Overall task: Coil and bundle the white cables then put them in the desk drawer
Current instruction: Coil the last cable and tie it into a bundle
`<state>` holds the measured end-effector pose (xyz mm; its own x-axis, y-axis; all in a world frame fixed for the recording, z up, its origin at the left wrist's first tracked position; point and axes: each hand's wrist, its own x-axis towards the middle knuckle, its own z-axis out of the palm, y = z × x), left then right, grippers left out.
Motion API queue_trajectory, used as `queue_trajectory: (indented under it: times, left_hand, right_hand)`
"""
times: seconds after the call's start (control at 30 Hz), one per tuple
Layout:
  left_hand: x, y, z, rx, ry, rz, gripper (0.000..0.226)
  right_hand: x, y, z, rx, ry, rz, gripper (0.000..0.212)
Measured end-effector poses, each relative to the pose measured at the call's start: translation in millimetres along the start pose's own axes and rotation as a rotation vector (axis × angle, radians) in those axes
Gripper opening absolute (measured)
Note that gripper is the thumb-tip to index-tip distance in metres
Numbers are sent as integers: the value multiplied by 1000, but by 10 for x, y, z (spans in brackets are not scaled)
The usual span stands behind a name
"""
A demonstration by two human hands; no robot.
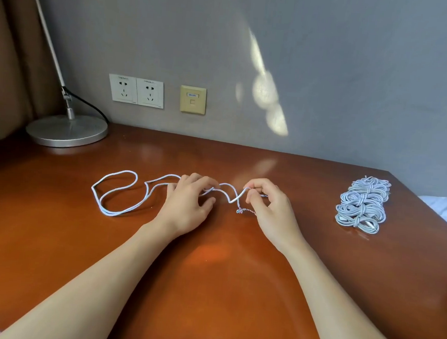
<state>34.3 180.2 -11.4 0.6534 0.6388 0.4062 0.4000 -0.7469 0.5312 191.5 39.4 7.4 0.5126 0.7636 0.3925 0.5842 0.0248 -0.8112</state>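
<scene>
White cable (147,190) lies loose on the desk (209,262), a little left of the frame's centre, with its slack spread in two long loops toward the left. Its right part rises off the wood and runs between the hands. The left hand (187,201) sits over the cable with fingers curled down onto it. The strand disappears under the palm and comes out at the fingertips, so the exact hold is hard to make out, though the fingers seem to grip it. The right hand (270,207) pinches the cable between thumb and forefinger, and the strand sags in a V between the two hands. Below that pinch hangs the frayed end (240,210), showing tiny coloured wires too small to tell apart. A short piece past the right fingers is hidden behind them.

Near the desk's right edge, well apart from the hands, sits a pile of coiled bundles (362,204), each tied round its middle. Their count is unclear because they overlap. A plug tip shows at the pile's near side.

At upper left stands a lamp base (66,130), its pole cut off by the frame top, beside a brown curtain (9,59). Two wall sockets (136,90) and a beige network plate (193,99) sit on the grey wall. White cloth (446,211) shows at the right edge.
</scene>
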Motion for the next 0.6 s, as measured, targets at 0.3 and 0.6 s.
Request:
queue_trajectory:
  times: [0.3,0.6]
  left_hand:
    - [14,7,-8,7,191,64,6]
    - [30,82,-24,-21,261,130,11]
  right_hand:
    - [31,142,-7,-228,124,-27,36]
    - [-13,23,34,-308,-46,-232,36]
